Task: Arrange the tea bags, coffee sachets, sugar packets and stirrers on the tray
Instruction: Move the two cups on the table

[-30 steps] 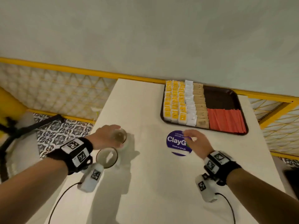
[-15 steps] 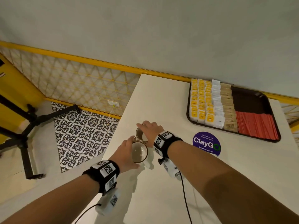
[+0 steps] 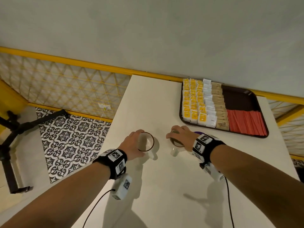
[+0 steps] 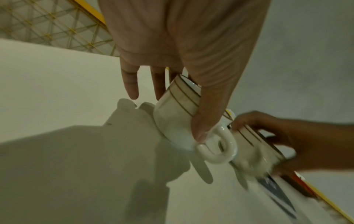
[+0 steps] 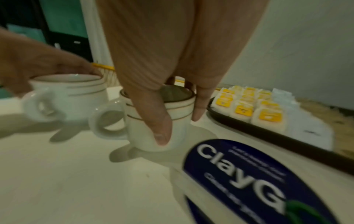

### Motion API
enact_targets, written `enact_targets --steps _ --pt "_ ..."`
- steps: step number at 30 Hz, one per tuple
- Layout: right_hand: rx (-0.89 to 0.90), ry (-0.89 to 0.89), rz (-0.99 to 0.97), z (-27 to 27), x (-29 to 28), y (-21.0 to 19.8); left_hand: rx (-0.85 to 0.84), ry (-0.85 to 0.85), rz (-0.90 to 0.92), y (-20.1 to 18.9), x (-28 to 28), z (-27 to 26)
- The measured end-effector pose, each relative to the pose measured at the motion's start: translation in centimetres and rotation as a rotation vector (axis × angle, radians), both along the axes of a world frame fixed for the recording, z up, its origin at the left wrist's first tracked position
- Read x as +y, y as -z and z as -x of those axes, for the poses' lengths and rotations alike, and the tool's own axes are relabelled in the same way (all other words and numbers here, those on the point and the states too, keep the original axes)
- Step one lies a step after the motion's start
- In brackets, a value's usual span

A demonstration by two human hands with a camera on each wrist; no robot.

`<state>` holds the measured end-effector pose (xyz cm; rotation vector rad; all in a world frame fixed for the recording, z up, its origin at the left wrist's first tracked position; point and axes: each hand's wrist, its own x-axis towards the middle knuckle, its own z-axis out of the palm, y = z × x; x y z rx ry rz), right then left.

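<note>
Head view shows my left hand (image 3: 131, 143) and right hand (image 3: 181, 135) each gripping a white mug (image 3: 146, 142) by its rim beside the stocked tray (image 3: 238, 94), so I lift both level, clear of the sachets (image 3: 194, 102)

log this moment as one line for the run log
left hand: grips left mug | right hand: grips right mug | tray: sachets in rows, corner bare
</note>
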<state>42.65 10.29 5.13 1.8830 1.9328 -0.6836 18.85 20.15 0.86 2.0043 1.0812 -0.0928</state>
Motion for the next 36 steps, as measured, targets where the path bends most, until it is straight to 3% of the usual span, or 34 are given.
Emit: enact_targets --steps 3,5,7,9,11,12,14,16,18,24,27,31,36 --pt "-0.068 -0.1 -0.072 -1.0 -1.9 -0.2 0.006 -0.044 -0.045 0.3 -0.2 -2.3" --pt "-0.052 0.025 -0.142 -1.1 -3.4 0.3 0.051 -0.115 -0.103 0.2 -0.9 -3.7" --pt "0.118 0.339 -0.311 -1.1 -5.3 2.2 0.01 -0.261 -0.191 -0.6 -2.5 -4.5" --pt "0.307 0.69 -0.633 -0.2 -7.6 4.6 -0.161 -0.389 -0.314 -1.2 -4.9 -4.5" --pt "0.475 1.054 -0.839 1.0 -9.5 5.7 -0.297 -0.394 -0.342 -1.1 -7.8 -4.4" --pt "0.568 1.208 -0.804 1.7 -10.0 5.7 -0.326 -0.364 -0.283 -0.8 -9.1 -4.3" --pt "0.745 1.346 -0.612 2.7 -10.4 5.7 -0.34 -0.34 -0.04 -0.1 -11.0 -4.5" --pt "0.924 1.391 -0.447 3.4 -10.4 5.6 -0.326 -0.404 0.214 0.6 -11.6 -5.1" --pt "1.072 1.407 -0.336 3.9 -10.0 5.6 -0.319 -0.444 0.345 1.4 -11.4 -5.6" --pt "1.33 1.533 -0.176 4.3 -8.6 5.6 -0.406 -0.61 0.501 2.0 -10.3 -6.0" --pt "1.443 1.555 -0.129 4.4 -8.3 5.5 -0.454 -0.562 0.628 2.0 -9.7 -6.0" --pt "1.454 1.521 -0.097 4.7 -7.9 5.3 -0.573 -0.54 0.911 1.4 -9.0 -6.3" --pt "1.313 1.503 -0.076 4.6 -7.0 5.0 -0.645 -0.558 0.98 1.5 -8.3 -7.2"
